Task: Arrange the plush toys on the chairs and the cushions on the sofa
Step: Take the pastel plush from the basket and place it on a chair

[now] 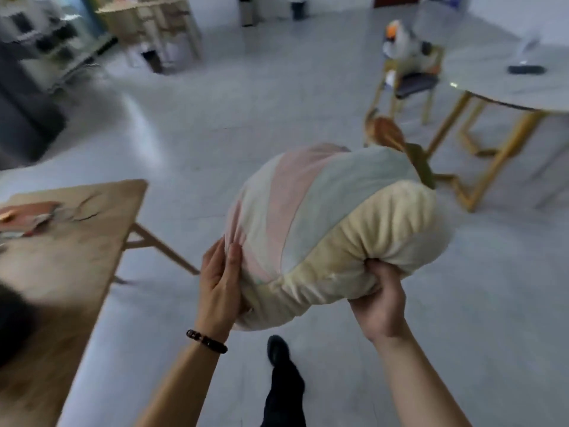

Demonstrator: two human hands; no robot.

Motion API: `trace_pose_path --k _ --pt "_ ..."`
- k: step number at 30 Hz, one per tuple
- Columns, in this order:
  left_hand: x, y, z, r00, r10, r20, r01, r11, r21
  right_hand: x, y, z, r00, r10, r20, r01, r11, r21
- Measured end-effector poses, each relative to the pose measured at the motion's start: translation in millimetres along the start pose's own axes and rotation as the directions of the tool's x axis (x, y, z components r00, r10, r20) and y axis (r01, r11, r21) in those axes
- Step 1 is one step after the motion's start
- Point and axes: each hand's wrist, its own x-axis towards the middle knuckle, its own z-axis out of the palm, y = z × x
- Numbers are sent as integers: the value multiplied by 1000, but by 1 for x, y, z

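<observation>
A big round pastel cushion (311, 217), striped pink, white and pale green with a cream plush edge, is carried in front of me at waist height. My left hand (220, 282) lies flat against its left side, fingers straight. My right hand (380, 298) grips a bunched fold of the cream edge from below. A grey, white and orange plush toy (406, 46) sits on a gold-legged chair (412, 84) at the far right. A brown plush toy (386, 132) shows behind the cushion, partly hidden.
A wooden table (70, 251) with papers stands at the left. A round marble table (508, 78) on gold legs is at the right, a dark object on it. Wooden shelving (154, 29) lines the far left. Grey floor lies ahead; my dark shoe (278, 349) steps forward.
</observation>
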Motion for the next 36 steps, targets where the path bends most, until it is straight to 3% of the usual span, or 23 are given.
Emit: trace_pose_path --k 5,9,13,16,20,23,27,36 --pt "63 -5 133 982 -9 186 16 999 -34 66 -49 -65 968 -116 -221 128 991 39" --pt "126 10 235 955 -42 293 58 997 -45 133 -111 -99 932 -168 -323 150 985 -80" --pt "176 52 338 892 42 451 -26 999 -41 170 -184 -140 863 -266 -430 199 961 -195" --pt "192 82 418 809 111 577 -103 994 -47 178 -221 -182 762 -372 -530 321 928 -189" --pt "191 97 528 697 225 680 -247 967 -66 190 -256 -255 566 -445 -694 415 881 -227" --pt "190 102 614 634 212 744 -274 961 -40 211 -284 -312 471 -459 -753 460 857 -234" --pt "199 122 739 595 190 781 -269 963 -28 256 -353 -381 492 -470 -733 534 828 -172" --pt "255 212 960 668 259 698 -286 955 -80 389 -559 -481 560 -475 -679 487 851 -194"
